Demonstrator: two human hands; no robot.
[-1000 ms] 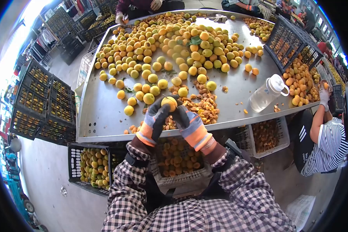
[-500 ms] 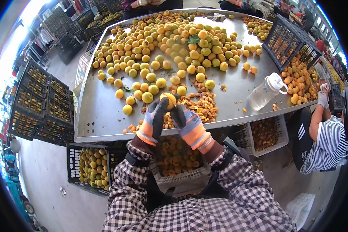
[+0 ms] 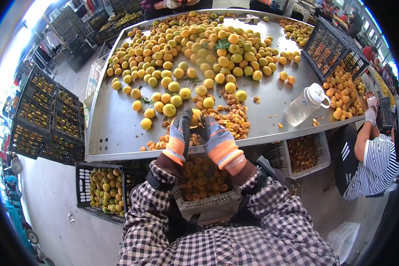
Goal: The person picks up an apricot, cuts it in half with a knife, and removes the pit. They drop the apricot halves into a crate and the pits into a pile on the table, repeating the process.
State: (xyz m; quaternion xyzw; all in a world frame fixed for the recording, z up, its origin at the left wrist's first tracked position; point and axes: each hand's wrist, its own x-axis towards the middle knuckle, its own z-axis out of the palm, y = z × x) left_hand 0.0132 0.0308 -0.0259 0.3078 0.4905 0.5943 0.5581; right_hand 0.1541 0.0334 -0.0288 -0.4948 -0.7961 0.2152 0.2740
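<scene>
Your left hand (image 3: 178, 135) and right hand (image 3: 215, 137), both gloved, meet over the near edge of the worktop (image 3: 115, 128). The fingers of each are curled in and pressed from either side on one apricot (image 3: 195, 116), which sits high between the fingertips, just above the brown pile of pits (image 3: 232, 117). Neither hand has anything else in it.

Judging by the grip, you are at the splitting step: thumbs at the seam, the fruit about to come apart. Whether it has opened already, you cannot tell from here, since the glove fingers hide the seam.

The next move calls for an even twist or pull with both hands, so the halves part cleanly and the stone comes free. The stone belongs with the pits right beside you, and the flesh looks meant for the crate (image 3: 204, 177) of cut fruit under the worktop's edge, directly below your wrists.

Whole fruit (image 3: 169, 110) lies within reach, just beyond your left hand. The water bottle (image 3: 303, 106) lies well off to the right.
</scene>
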